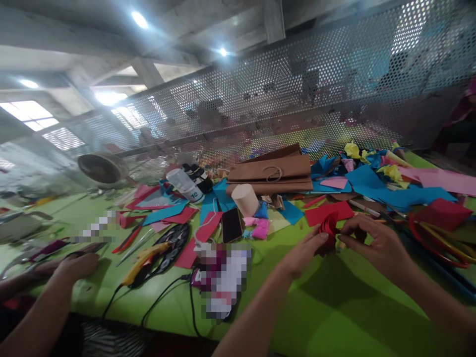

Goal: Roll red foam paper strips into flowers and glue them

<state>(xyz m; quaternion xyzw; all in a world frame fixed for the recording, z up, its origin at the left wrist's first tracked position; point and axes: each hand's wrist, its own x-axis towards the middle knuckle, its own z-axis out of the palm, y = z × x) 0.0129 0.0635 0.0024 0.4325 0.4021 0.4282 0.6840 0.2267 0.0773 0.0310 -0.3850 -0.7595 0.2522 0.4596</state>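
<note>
Just above the green table [308, 327], my left hand [307, 253] pinches a red paper flower [328, 224] made of curled layers. My right hand [375, 243] is closed, its fingertips pressed together close beside the flower. A small pale bit shows at those fingertips, too small to name. Flat red paper [336, 212] lies right behind the flower. To the right of my right hand are scissors with red and yellow handles [441, 243], partly cut off from sight by other items.
A yellow glue gun [147, 263] with a cord, a phone [231, 225], a white paper roll [245, 200] and a bottle [186, 186] stand or lie left of my hands. Brown paper [269, 171] and blue paper [394, 188] are piled behind. A co-worker's hand [78, 265] is at far left.
</note>
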